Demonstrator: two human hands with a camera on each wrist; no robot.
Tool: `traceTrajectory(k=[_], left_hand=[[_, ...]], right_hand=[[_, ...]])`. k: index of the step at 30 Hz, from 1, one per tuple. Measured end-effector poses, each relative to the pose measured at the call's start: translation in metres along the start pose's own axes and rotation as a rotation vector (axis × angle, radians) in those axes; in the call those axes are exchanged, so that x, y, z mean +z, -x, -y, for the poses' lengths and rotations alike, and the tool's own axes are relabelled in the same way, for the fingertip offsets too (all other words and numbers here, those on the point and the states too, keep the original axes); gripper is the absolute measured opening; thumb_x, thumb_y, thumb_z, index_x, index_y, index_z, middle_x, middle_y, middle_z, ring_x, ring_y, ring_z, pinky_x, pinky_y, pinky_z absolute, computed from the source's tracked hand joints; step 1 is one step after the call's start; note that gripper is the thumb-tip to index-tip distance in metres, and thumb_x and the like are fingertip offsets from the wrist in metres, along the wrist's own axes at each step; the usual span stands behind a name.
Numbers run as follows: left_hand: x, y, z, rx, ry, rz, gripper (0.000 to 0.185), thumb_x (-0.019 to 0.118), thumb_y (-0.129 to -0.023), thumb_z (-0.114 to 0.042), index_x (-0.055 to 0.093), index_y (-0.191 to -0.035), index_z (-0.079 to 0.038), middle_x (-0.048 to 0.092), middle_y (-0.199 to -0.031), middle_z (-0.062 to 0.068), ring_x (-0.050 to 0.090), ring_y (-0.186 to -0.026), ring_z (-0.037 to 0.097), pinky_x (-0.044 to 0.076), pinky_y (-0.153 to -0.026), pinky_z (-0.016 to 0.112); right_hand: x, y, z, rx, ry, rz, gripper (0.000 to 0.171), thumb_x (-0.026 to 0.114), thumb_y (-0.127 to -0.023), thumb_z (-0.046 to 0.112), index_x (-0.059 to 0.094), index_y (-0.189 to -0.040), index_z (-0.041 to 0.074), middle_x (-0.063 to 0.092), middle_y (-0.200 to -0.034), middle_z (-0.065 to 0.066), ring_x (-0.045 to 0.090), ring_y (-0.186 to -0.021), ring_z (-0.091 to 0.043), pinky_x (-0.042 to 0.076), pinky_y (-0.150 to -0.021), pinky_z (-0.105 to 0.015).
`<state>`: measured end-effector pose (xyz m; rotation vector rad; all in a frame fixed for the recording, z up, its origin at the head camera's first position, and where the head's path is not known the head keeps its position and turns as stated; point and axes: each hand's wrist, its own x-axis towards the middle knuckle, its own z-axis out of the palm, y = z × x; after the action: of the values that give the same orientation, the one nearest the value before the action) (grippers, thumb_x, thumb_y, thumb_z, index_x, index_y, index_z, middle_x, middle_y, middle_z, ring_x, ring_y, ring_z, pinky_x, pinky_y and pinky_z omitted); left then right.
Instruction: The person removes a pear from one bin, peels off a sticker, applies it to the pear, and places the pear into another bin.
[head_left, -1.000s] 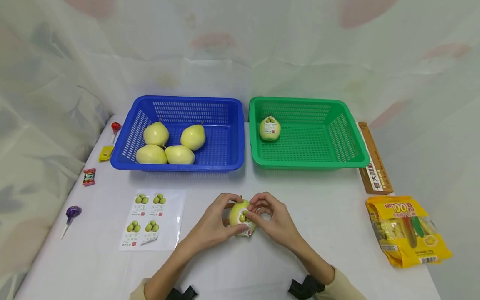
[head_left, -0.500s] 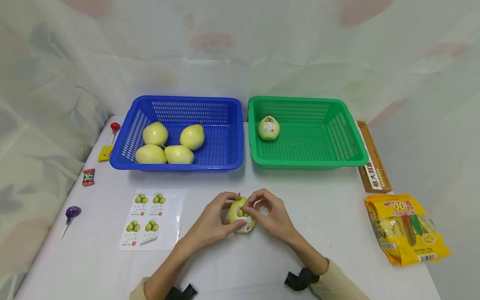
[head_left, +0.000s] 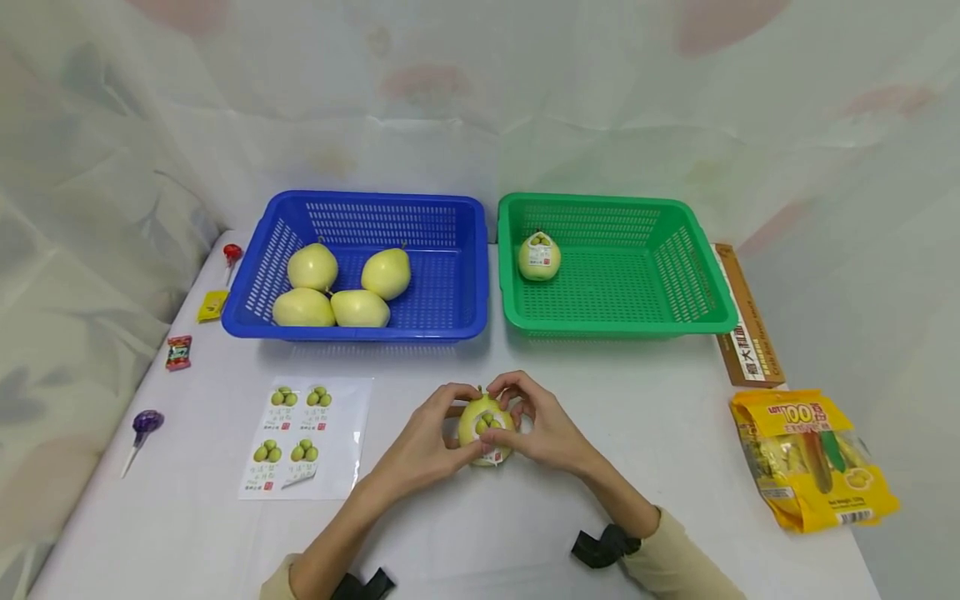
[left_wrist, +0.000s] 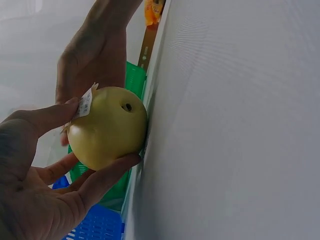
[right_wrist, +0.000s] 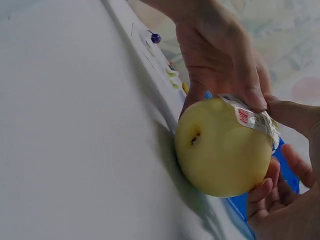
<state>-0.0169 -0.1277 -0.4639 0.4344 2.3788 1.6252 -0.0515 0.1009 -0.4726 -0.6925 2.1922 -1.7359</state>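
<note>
At the worktop's [head_left: 570, 517] near edge both hands, left hand [head_left: 423, 442] and right hand [head_left: 543, 429], are gripping the pear [head_left: 486, 429], pressing a sticker [head_left: 487, 423] whose loose lower corner is likely creasing or lifting.

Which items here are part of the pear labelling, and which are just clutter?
In use: pear held by left hand and right hand; sticker sheet; blue basket of unlabelled pears; green basket with a labelled pear.

Lying about: purple lollipop, red lollipop, wrapped candies, yellow snack bag, brown box.

Pear [head_left: 486, 429] before two baskets [head_left: 360, 267]
</note>
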Motion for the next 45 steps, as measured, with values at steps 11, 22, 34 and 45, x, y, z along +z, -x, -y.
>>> traceTrajectory(k=[11,22,34,45], left_hand=[[0.0,0.0,-0.002,0.044,-0.065,-0.01,0.071,0.095,-0.085,-0.017,0.056,-0.144,-0.009,0.064,-0.145,0.011,0.069,-0.132,0.036,0.067,-0.1,0.037],[-0.002,-0.002,0.0,-0.018,0.026,0.018,0.074,0.094,-0.086,-0.015,0.053,-0.147,-0.011,0.062,-0.147,0.014,0.068,-0.131,0.043,0.067,-0.083,0.023],[-0.005,-0.005,0.008,-0.046,0.078,0.003,0.053,0.084,-0.096,-0.019,0.057,-0.141,-0.011,0.067,-0.14,0.013,0.07,-0.13,0.036,0.061,-0.113,0.05],[-0.004,-0.01,0.011,-0.099,0.195,-0.062,0.03,0.072,-0.105,-0.014,0.063,-0.133,-0.007,0.069,-0.131,0.02,0.074,-0.121,0.038,0.065,-0.083,0.026]], right_hand=[[0.006,-0.019,-0.009,0.139,-0.004,-0.044,0.022,0.076,-0.103,0.022,0.067,-0.115,0.006,0.06,-0.083,-0.002,0.052,-0.066,-0.005,0.044,-0.06,-0.017],[-0.004,-0.008,-0.021,0.09,-0.114,0.066,0.028,0.074,-0.103,0.011,0.061,-0.126,0.002,0.064,-0.096,-0.006,0.059,-0.078,-0.005,0.053,-0.068,-0.017],[-0.001,0.001,-0.025,0.043,-0.147,0.059,0.037,0.073,-0.102,0.006,0.056,-0.133,-0.003,0.064,-0.112,-0.014,0.062,-0.088,-0.004,0.056,-0.079,-0.017],[0.013,0.011,-0.027,-0.036,-0.033,-0.129,0.015,0.061,-0.11,0.007,0.066,-0.124,0.004,0.065,-0.121,-0.016,0.06,-0.102,-0.005,0.055,-0.083,-0.018]])
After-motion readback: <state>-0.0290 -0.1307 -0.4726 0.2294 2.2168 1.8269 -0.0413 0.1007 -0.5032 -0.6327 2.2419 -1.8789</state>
